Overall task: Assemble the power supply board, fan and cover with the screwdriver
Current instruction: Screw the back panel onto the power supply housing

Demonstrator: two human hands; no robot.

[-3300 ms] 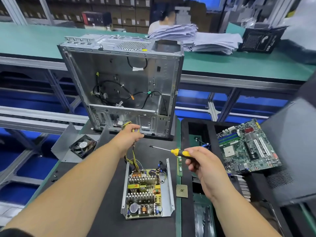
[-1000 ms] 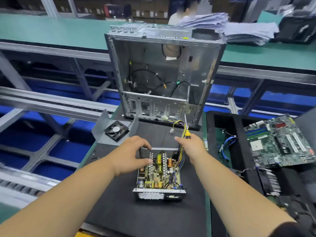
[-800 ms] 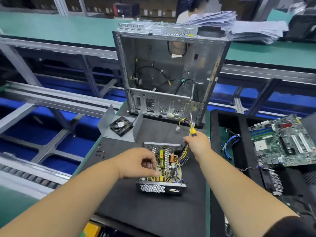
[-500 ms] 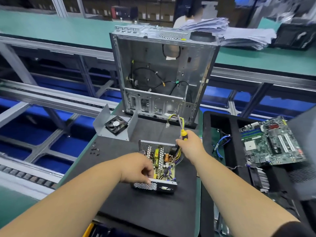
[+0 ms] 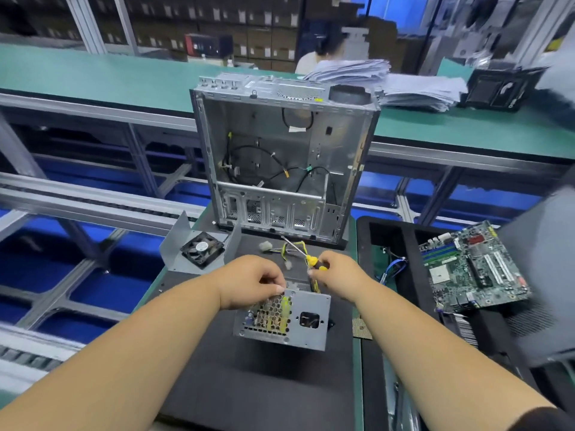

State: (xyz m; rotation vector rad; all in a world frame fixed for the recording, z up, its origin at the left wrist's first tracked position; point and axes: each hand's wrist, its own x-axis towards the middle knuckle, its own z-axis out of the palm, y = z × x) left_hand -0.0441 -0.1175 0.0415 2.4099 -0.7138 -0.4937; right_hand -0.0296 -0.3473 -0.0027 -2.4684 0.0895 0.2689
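On the black mat of the table point(image 5: 264, 399), before the open computer case point(image 5: 280, 163), the power supply point(image 5: 281, 318) is tipped up; left hand point(image 5: 249, 281) fingers clamp its top edge. It could topple onto its wires. The right hand point(image 5: 337, 275), fingers clamped on the screwdriver point(image 5: 311, 259), might snag them

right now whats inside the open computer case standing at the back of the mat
Inside the computer case: loose black cables along the back panel, and a metal crossbar above slotted bays. No board or fan is mounted. Whatever lies behind the bay plates is hidden.
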